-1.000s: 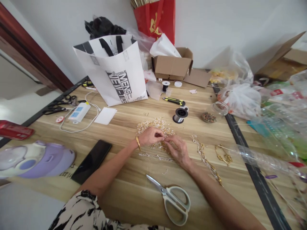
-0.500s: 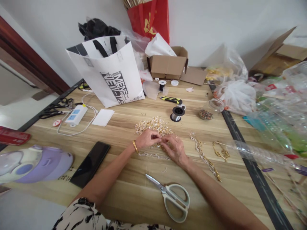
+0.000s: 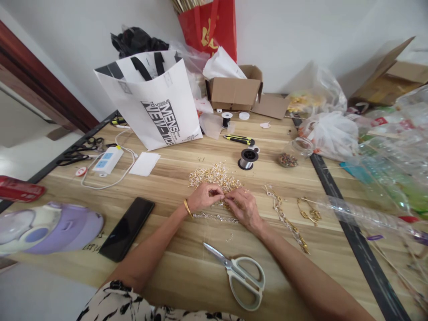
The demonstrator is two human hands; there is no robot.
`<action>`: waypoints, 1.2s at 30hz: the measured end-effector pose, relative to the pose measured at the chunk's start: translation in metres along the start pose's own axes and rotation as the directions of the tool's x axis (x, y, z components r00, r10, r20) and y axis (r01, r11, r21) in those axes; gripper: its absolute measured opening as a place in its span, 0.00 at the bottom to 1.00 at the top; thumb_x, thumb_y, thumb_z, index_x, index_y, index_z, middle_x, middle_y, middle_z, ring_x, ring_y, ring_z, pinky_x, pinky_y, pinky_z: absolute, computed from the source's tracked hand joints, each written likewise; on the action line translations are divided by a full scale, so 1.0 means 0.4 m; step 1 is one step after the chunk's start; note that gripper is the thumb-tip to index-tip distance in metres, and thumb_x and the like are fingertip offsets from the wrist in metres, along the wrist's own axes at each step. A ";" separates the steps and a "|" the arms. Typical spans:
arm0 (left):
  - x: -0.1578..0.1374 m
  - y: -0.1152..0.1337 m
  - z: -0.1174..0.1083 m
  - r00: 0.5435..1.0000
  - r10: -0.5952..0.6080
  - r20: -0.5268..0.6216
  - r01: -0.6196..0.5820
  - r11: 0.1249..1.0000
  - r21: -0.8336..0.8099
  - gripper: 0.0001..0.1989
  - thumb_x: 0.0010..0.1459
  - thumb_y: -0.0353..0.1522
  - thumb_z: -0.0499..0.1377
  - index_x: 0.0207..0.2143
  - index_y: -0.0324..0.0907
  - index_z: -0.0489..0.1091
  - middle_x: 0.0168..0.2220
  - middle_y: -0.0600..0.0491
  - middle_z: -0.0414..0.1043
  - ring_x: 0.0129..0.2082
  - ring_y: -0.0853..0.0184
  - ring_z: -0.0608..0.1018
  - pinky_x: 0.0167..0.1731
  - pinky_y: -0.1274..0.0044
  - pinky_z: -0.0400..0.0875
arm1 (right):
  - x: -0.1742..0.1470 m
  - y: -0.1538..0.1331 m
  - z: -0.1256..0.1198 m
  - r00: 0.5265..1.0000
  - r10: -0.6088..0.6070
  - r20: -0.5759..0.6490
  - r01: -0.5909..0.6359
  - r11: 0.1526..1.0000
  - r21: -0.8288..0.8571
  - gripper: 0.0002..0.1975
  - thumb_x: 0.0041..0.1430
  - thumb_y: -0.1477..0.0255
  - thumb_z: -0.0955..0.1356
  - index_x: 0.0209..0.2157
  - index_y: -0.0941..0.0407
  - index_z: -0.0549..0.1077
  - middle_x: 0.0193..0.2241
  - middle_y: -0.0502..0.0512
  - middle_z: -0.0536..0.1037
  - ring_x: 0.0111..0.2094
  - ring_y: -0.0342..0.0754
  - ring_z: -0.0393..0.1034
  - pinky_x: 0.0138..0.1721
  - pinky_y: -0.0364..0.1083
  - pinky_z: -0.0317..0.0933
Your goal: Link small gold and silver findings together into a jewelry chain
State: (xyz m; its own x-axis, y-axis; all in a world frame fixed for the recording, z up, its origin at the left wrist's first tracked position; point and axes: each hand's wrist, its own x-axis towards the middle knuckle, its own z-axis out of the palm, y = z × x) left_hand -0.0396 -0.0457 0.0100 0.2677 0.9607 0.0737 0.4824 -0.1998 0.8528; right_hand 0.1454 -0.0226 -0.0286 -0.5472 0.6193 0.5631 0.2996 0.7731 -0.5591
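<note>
My left hand, with a gold bangle at the wrist, pinches thumb to fingertips over a heap of small gold and silver beads. Against its fingertips meets my right hand, also closed in a pinch. Whatever the fingers hold is too small to make out. Just below the hands lies a silvery beaded strand. Scissors with pale handles rest slightly open nearer to me. Right of my right hand lie a gold and silver chain strand and a gold chain loop.
A wire spool, a yellow-black box cutter and a jar of beads stand beyond the heap. To the left are a phone, a power strip and a purple bottle. A white bag stands behind.
Both hands stay almost in place, fingertips together, with only slight finger movement. The whole view has shifted very slightly.
</note>
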 end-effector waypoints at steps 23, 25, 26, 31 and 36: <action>-0.024 -0.024 -0.094 0.978 -0.068 0.199 -0.031 0.888 0.459 0.06 0.51 0.26 0.58 0.27 0.40 0.75 0.28 0.53 0.75 0.31 0.68 0.73 0.34 0.79 0.63 | -0.001 -0.002 0.003 0.999 0.022 0.026 -0.023 1.000 0.012 0.05 0.62 0.74 0.63 0.36 0.55 0.70 0.32 0.56 0.74 0.36 0.49 0.68 0.39 0.49 0.63; -0.027 -0.028 -0.090 0.973 -0.072 0.218 -0.047 0.866 0.498 0.06 0.51 0.26 0.58 0.27 0.41 0.75 0.28 0.53 0.74 0.31 0.68 0.73 0.35 0.79 0.63 | -0.001 -0.002 0.003 1.000 0.021 0.022 -0.021 1.000 0.015 0.05 0.62 0.74 0.63 0.36 0.55 0.70 0.32 0.55 0.74 0.36 0.49 0.68 0.38 0.48 0.63; -0.027 -0.029 -0.086 0.972 -0.074 0.223 -0.053 0.856 0.514 0.06 0.51 0.26 0.58 0.27 0.41 0.75 0.28 0.53 0.74 0.31 0.68 0.73 0.35 0.79 0.63 | -0.001 -0.002 0.003 1.000 0.018 0.020 -0.018 1.000 0.016 0.05 0.62 0.74 0.63 0.35 0.55 0.70 0.32 0.55 0.74 0.36 0.49 0.68 0.38 0.48 0.63; -0.026 -0.027 -0.072 0.966 -0.068 0.248 -0.079 0.839 0.538 0.07 0.52 0.25 0.57 0.27 0.40 0.74 0.30 0.51 0.74 0.34 0.65 0.73 0.38 0.77 0.63 | 0.001 -0.004 0.002 1.000 0.014 0.026 -0.015 1.000 0.026 0.05 0.62 0.74 0.62 0.36 0.55 0.69 0.32 0.56 0.74 0.35 0.49 0.68 0.37 0.48 0.63; -0.025 -0.033 -0.079 0.969 -0.073 0.235 -0.060 0.857 0.512 0.06 0.53 0.25 0.57 0.28 0.39 0.74 0.30 0.52 0.74 0.33 0.66 0.72 0.36 0.78 0.63 | 0.001 -0.005 0.001 1.000 0.007 0.030 -0.007 1.000 0.029 0.04 0.62 0.75 0.62 0.35 0.55 0.68 0.32 0.55 0.74 0.34 0.48 0.67 0.37 0.47 0.63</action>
State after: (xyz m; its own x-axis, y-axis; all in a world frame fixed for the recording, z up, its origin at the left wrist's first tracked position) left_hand -0.0751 -0.0467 0.0144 0.4202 0.9005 -0.1119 0.8246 -0.3274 0.4614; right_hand 0.1443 -0.0240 -0.0275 -0.5684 0.6200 0.5409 0.2813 0.7642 -0.5804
